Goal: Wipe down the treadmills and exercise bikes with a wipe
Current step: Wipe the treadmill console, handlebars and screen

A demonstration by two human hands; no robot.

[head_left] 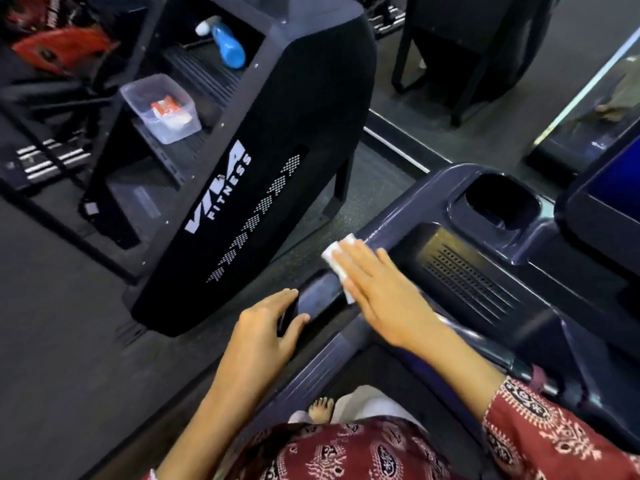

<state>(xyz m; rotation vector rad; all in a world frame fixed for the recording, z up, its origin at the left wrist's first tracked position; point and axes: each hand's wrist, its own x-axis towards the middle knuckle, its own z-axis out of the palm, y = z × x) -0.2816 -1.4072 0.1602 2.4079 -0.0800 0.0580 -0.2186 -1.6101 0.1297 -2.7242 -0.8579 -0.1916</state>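
I stand on a dark blue treadmill and look down at its console [478,271]. My right hand [384,299] lies flat, fingers straight, pressing a white wipe [337,259] onto the console's left edge. The wipe sticks out beyond my fingertips. My left hand [268,327] holds the end of the treadmill's left handrail [318,299], fingers over the top and thumb on the near side. A cup holder [498,202] is sunk into the console further right.
A black machine with a white fitness logo [242,188] stands close on the left. On its steps sit a blue spray bottle [227,45] and a clear plastic tub [162,105]. The treadmill's screen [613,188] rises at right. Weight machines stand beyond.
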